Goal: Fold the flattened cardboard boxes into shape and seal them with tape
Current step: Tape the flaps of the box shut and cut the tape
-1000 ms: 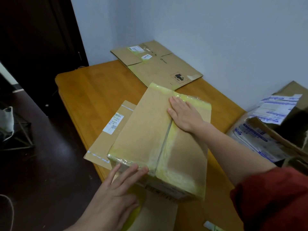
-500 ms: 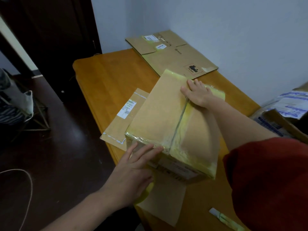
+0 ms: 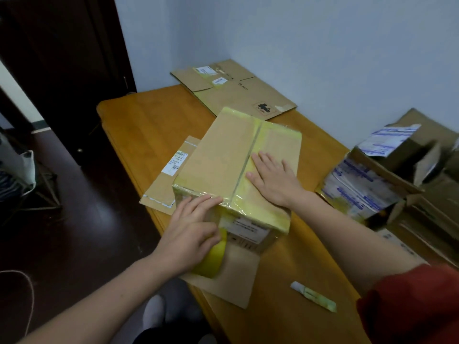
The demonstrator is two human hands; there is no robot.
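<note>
A folded cardboard box (image 3: 223, 155) stands on the wooden table (image 3: 139, 125), its top seam and edges covered with yellowish tape. My right hand (image 3: 273, 177) lies flat, palm down, on the right top flap beside the seam. My left hand (image 3: 193, 227) holds a yellow tape roll (image 3: 213, 259) against the box's near side, fingers pressing the near top edge. A flattened box (image 3: 233, 90) lies at the table's far end against the wall. Another flat cardboard piece (image 3: 166, 184) sticks out from under the box on the left.
An open printed carton (image 3: 367, 189) stands to the right near the wall. A small white-and-green utility knife (image 3: 314, 295) lies on the table near me. Flat cardboard (image 3: 238, 281) lies under the tape roll. The table's left edge drops to a dark floor.
My right hand slid back from the far end of the seam toward the middle of the top. My left hand stayed at the near edge with the tape roll.
</note>
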